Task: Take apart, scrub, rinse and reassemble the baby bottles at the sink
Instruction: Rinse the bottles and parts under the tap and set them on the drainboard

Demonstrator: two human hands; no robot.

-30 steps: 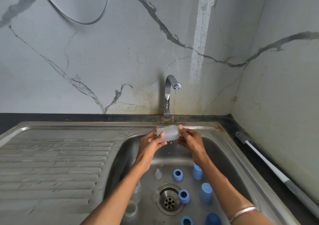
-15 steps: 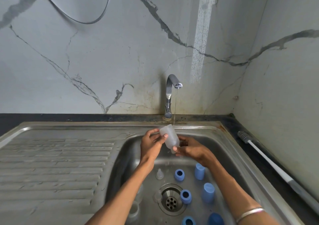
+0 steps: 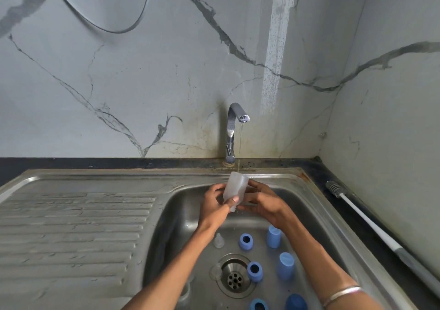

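Over the sink, just below the tap, a cloudy, translucent bottle body sits in both hands. No writing is legible on it. Its long axis is near upright, slightly tilted, flat base up beside the thin water stream, neck down. The left hand and the right hand each wrap their grip around the bottle body.

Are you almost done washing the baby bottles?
Not yet. The bottles are already taken apart: blue collar rings, blue caps and a clear teat lie loose in the sink. The left hand and right hand hold one clear bottle body under the running tap. Nothing is reassembled.
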